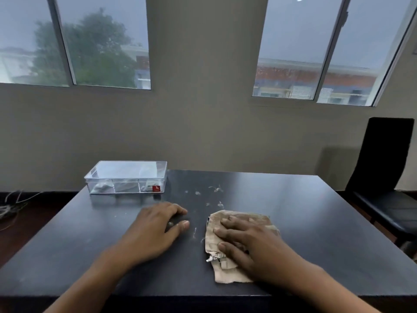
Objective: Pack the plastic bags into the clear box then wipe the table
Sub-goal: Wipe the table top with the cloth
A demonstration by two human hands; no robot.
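Observation:
A clear plastic box [126, 177] with a lid on stands at the far left corner of the dark table [293, 211]; crumpled plastic bags show through its walls. My right hand [252, 245] lies flat, fingers spread, pressing a beige cloth [225, 274] onto the table near the front. My left hand [155, 229] rests palm down to the left of the cloth, with a small dark object [170, 223] partly hidden under its fingers.
Pale smears and crumbs [214, 193] mark the table between the box and the cloth. A black chair [383, 177] stands at the right side. Loose wires [11, 204] lie on the floor at far left.

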